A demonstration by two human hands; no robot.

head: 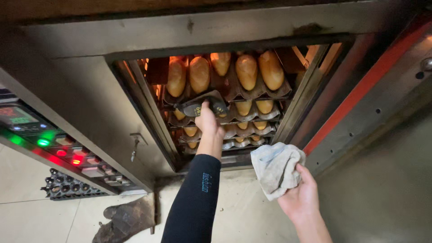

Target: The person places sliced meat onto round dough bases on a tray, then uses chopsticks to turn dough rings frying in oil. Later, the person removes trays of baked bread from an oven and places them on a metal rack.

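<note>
Loaves, golden, baked through, on stacked corrugated metal trays inside the open steel oven: none out. Our left hand grips a dark cloth pad against a tray's edge; our right hand clutches a crumpled grey rag (held clear).

A pale tiled floor lies below a steel oven front. Its control panel glows with green and red lights, and warm orange light fills the chamber.
</note>
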